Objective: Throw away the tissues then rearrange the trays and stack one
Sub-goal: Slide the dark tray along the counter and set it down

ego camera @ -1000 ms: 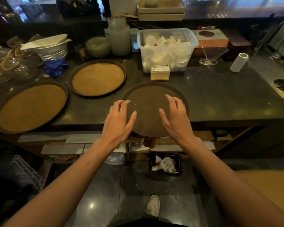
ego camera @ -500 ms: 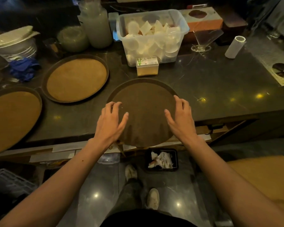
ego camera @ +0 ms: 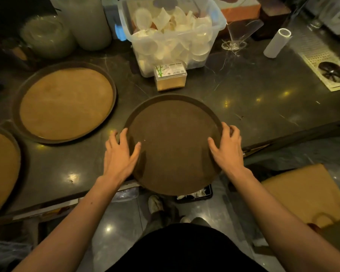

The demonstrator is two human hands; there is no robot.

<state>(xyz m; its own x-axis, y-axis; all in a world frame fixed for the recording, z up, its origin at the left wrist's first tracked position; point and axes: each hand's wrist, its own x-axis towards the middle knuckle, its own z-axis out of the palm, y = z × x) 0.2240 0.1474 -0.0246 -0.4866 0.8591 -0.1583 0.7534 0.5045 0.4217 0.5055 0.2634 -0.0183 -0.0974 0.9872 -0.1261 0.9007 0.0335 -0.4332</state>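
A round dark brown tray point(ego camera: 173, 138) lies on the black counter, its near part hanging over the counter's front edge. My left hand point(ego camera: 119, 156) grips its left rim, thumb on top. My right hand point(ego camera: 227, 150) grips its right rim the same way. A round tray with a tan lining point(ego camera: 65, 103) sits to the left, and another tan tray point(ego camera: 0, 169) is cut off at the far left edge. On the floor under the counter, a black bin point(ego camera: 204, 194) holds white tissues, mostly hidden by the dark tray.
Behind the dark tray stands a small toothpick box point(ego camera: 170, 75), then a clear tub of plastic cups point(ego camera: 173, 34). A white roll point(ego camera: 277, 43) and a clear stand point(ego camera: 238, 36) are at the back right. Jars point(ego camera: 86, 22) at back left. My shoe point(ego camera: 155, 204) below.
Both hands went from hovering over the dark tray to closing on its left and right rims. The camera moved closer and tilted down over the counter.
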